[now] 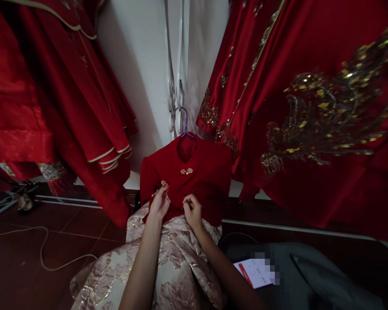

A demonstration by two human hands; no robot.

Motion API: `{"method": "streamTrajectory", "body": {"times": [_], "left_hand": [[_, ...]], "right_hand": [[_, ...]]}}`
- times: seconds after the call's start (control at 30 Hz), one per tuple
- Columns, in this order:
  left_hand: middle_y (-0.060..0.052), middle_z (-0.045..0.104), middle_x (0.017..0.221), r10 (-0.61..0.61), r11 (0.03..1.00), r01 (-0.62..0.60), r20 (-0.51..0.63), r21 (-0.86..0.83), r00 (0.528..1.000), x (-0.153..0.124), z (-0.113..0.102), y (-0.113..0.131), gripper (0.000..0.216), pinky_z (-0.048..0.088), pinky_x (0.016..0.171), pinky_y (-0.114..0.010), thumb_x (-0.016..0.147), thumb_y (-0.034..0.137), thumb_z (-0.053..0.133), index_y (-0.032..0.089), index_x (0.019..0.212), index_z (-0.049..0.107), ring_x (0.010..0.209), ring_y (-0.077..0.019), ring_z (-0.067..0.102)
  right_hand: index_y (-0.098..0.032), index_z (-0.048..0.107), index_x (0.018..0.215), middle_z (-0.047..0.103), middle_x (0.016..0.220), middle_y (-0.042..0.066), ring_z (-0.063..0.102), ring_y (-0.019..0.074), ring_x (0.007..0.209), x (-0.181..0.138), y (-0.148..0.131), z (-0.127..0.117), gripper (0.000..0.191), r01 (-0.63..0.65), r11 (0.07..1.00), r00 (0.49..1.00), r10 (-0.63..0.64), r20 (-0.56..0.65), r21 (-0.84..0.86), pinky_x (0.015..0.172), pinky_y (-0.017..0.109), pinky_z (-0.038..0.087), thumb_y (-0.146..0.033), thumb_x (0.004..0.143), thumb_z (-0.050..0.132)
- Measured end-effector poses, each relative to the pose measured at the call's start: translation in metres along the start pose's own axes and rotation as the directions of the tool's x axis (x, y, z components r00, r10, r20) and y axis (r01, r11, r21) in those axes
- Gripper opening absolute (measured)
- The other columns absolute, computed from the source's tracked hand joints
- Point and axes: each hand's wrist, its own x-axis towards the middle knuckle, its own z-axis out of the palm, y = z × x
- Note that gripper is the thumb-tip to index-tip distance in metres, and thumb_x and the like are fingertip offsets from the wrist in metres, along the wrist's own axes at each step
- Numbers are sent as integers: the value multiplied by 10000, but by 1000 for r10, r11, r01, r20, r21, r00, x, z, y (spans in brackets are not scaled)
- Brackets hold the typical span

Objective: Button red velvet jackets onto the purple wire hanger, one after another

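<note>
My left hand (161,201) pinches beaded trim (163,183) on the red jacket (210,172); my right hand (193,211) curls just before it, hold unclear.

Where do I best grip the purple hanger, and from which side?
Grip the hanger by its bare stem, I'd say, just above the neckline of the red jacket, coming from the front. The stem stands upright beneath the curved hook, while fabric covers most of the rest. The left hand and right hand sit lower.
</note>
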Motion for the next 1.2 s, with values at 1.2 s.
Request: {"method": "streamTrajectory", "body": {"times": [1.2], "left_hand": [[-37,591,642,244,459,-648,615,608,750,13,95,44,166,140,1096,-434,679,105,643,238,619,565,918,-219,531]], "right_hand": [[-206,457,857,512,733,-19,477,79,497,22,-19,-13,92,-48,989,957,86,-277,140,478,201,424,-189,767,448]]}}
